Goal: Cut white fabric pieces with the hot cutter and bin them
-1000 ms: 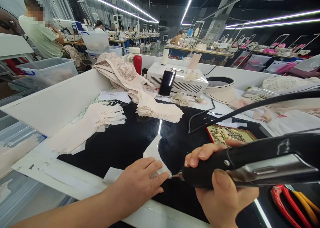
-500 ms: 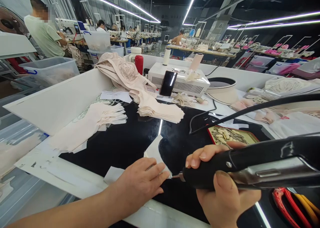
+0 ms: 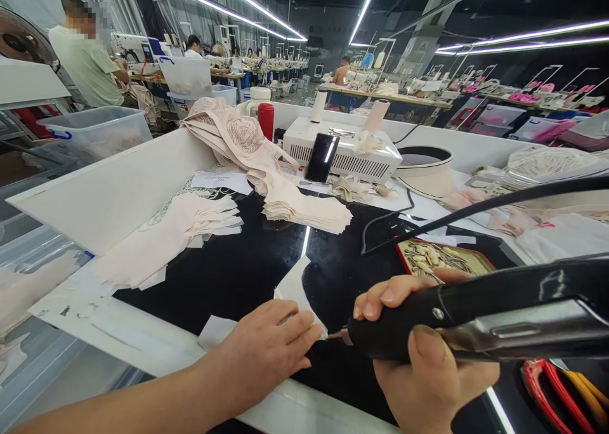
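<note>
My left hand (image 3: 271, 351) is laid over a white fabric piece (image 3: 292, 285), its bent fingers pinning the piece to the black tabletop (image 3: 228, 272). The part of the fabric under my palm is hidden. My right hand (image 3: 423, 370) is wrapped round a thick black handheld tool (image 3: 514, 288) with a metal lever along its side and a cable. Its narrow metal tip points left and meets the fabric's edge, close beside my left fingertips. Another white scrap (image 3: 216, 331) lies left of my left hand.
Pale fabric stacks (image 3: 307, 209) (image 3: 166, 231) lie ahead and left. Behind are a phone (image 3: 322, 158), a vented white box (image 3: 342, 143) and a red-lidded bottle (image 3: 265, 120). A tray of seeds (image 3: 442, 256) and red-handled scissors (image 3: 547, 389) sit right. The black cable (image 3: 499, 196) arches across.
The view has shifted very slightly. Both hands, the fabric piece and the tool stay in nearly the same place.
</note>
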`<state>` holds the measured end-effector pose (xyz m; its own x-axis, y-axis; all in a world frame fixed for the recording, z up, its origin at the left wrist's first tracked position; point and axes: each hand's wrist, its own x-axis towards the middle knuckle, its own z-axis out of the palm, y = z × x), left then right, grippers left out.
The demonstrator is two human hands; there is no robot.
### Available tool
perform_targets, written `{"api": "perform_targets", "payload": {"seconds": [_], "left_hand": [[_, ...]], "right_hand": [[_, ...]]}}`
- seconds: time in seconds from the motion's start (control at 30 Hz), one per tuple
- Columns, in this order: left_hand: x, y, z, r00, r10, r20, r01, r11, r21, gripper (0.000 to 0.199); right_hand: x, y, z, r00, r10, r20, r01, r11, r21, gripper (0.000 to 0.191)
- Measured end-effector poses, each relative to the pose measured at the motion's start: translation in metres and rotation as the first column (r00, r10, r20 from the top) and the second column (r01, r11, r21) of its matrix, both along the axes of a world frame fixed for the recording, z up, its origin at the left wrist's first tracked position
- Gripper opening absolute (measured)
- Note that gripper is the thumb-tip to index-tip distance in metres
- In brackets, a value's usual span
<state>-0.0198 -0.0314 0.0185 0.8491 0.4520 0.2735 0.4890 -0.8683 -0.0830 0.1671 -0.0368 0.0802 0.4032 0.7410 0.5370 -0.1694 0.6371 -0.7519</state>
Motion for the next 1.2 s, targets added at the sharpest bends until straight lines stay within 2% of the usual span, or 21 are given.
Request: {"api": "perform_targets", "payload": {"seconds": [0.17, 0.37, 0.57, 0.8, 1.2], "left_hand": [[0.002, 0.001, 0.003, 1.000, 0.005, 0.012, -0.005, 1.000, -0.020, 0.058], [0.003, 0.000, 0.001, 0.999, 0.018, 0.043, -0.016, 0.999, -0.035, 0.060], [0.002, -0.002, -0.003, 0.996, 0.028, 0.087, -0.027, 1.000, -0.016, 0.057], [0.002, 0.000, 0.001, 0.987, 0.061, 0.147, -0.056, 0.998, -0.036, 0.053], [0.002, 0.000, 0.000, 0.973, 0.089, 0.212, -0.071, 0.993, -0.094, 0.049]], "right_hand": [[-0.001, 0.002, 0.000, 1.000, -0.001, -0.006, 0.001, 1.000, 0.004, 0.038], [-0.002, 0.001, 0.001, 1.000, 0.003, -0.012, -0.003, 1.000, 0.001, 0.040], [-0.004, 0.002, 0.005, 1.000, 0.006, -0.029, -0.006, 1.000, -0.005, 0.040], [-0.005, 0.016, 0.011, 0.996, -0.064, -0.054, 0.063, 0.998, -0.022, 0.042], [-0.013, 0.031, 0.005, 0.998, -0.058, -0.023, 0.058, 0.998, -0.018, 0.040]]}}
